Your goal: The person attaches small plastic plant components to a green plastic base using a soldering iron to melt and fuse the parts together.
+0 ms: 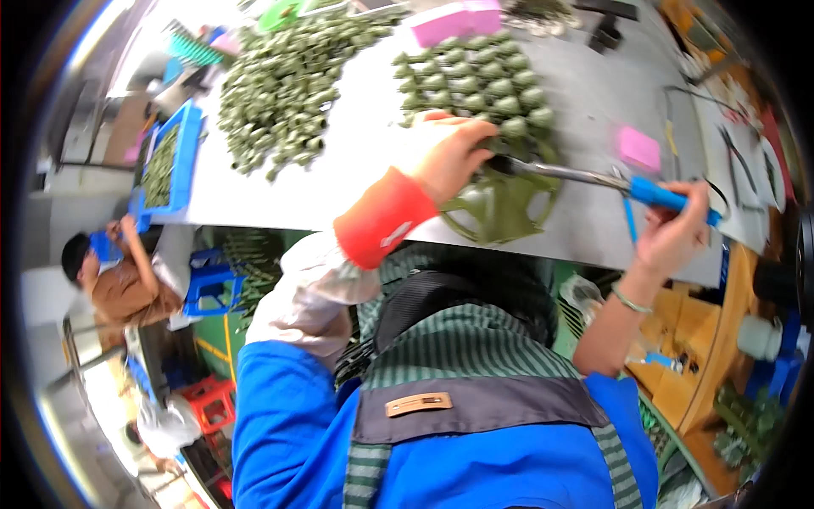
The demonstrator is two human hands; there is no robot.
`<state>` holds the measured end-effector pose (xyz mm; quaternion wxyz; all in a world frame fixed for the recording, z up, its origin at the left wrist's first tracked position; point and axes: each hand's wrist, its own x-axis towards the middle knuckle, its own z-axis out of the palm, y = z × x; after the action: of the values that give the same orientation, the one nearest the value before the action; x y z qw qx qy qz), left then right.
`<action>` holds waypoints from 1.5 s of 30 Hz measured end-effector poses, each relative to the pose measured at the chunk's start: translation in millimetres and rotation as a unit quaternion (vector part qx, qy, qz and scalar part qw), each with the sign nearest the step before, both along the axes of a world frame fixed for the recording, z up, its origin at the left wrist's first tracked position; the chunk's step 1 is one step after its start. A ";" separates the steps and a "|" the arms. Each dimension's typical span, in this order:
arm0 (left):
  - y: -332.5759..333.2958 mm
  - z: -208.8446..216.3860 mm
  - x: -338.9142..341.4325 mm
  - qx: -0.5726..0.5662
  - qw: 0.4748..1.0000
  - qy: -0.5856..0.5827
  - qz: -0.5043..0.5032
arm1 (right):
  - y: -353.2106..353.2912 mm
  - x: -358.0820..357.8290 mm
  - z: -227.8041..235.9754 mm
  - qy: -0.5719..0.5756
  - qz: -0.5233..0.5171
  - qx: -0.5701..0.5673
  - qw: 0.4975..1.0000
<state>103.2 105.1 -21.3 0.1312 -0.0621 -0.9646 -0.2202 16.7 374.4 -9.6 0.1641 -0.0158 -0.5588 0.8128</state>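
Observation:
My left hand, with a red wristband on the sleeve, presses on and grips a flat green plastic frame with curved spokes, lying at the near edge of the grey table. My right hand holds blue-handled metal cutters. Their long steel jaws reach left to the frame, right beside my left fingers. Just beyond my left hand sits a group of small round green parts set in rows.
A big heap of green parts covers the table's far left. A pink box and a pink pad lie on it. A blue tray hangs off the left end. Another person sits by a blue stool.

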 end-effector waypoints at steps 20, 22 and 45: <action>-239.1 -97.3 129.0 0.199 0.918 -0.035 0.341 | 11.9 12.8 20.6 0.020 0.023 0.049 0.998; -244.3 -104.2 142.3 0.190 0.918 -0.020 0.347 | 10.1 15.0 24.9 0.009 0.028 0.050 0.998; -1.0 47.2 15.1 0.319 0.943 -0.079 -0.052 | 49.1 -0.7 26.0 0.047 -0.063 0.018 0.997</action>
<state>118.3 104.1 25.9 0.0558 -0.0492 -0.8465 -0.5271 16.1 423.5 16.4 0.2413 -0.0096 -0.5631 0.7903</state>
